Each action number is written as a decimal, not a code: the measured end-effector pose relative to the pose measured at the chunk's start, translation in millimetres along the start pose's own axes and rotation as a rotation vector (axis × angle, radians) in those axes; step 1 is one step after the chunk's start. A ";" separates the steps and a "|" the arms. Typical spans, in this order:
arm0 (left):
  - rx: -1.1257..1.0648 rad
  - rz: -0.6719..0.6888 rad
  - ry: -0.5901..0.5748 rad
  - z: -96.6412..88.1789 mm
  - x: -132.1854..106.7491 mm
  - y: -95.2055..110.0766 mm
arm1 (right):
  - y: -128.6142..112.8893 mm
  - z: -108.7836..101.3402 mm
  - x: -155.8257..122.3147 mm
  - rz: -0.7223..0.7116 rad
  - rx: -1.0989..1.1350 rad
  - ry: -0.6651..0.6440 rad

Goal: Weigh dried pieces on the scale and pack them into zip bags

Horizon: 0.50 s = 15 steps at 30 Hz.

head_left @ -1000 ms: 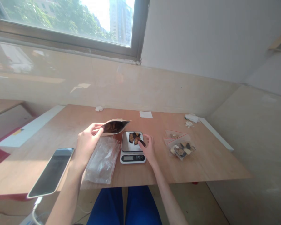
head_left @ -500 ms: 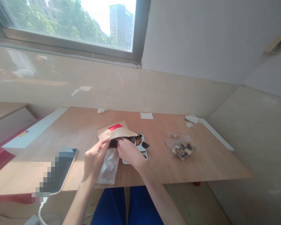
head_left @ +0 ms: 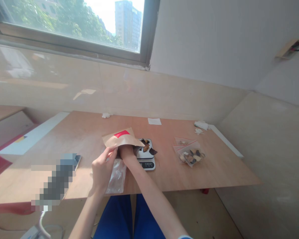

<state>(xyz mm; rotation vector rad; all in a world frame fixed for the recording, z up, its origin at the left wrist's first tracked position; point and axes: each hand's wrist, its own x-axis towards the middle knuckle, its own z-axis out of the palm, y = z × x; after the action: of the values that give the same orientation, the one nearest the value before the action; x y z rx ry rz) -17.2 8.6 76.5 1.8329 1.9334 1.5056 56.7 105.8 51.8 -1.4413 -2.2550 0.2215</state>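
A brown paper bag [head_left: 111,141] with a red label lies with its mouth towards me. My left hand [head_left: 106,162] pinches the near edge of its opening. My right hand [head_left: 126,153] reaches inside the bag, its fingers hidden, so what they hold cannot be seen. Just right of the bag is a white digital kitchen scale [head_left: 149,163], partly covered by bag and forearm. Dark brown dried pieces [head_left: 146,146] rest on its plate. Under my hands, near the table's front edge, lie clear plastic bags [head_left: 117,181].
To the right lie zip bags [head_left: 191,156] with dried pieces inside. A blurred-out phone-like device [head_left: 58,179] with a white cable [head_left: 42,224] is at the left. A white paper [head_left: 154,121] and crumpled tissues [head_left: 201,125] lie along the back.
My right hand has gone deeper into the paper bag, its fingers now out of sight. More of the scale's display shows. The left hand keeps its hold on the bag.
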 end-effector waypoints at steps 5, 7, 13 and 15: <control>0.027 0.029 0.024 1.4 2.6 1.5 | -1.9 -25.0 -15.2 0.051 -0.060 -0.067; 0.031 0.037 0.025 1.9 4.5 0.6 | -4.6 -38.2 -21.7 0.053 -0.075 -0.073; 0.052 0.023 0.027 0.0 12.3 1.2 | -5.7 -72.5 -44.8 0.049 -0.107 -0.052; 0.069 -0.009 0.040 -0.6 15.8 4.2 | -3.4 -82.0 -52.1 -0.004 -0.101 0.014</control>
<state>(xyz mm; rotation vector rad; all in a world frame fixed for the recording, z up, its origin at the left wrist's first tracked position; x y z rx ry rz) -19.0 20.1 88.1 1.8325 2.0332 1.5024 109.4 49.2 110.7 -1.4839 -2.2872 0.0969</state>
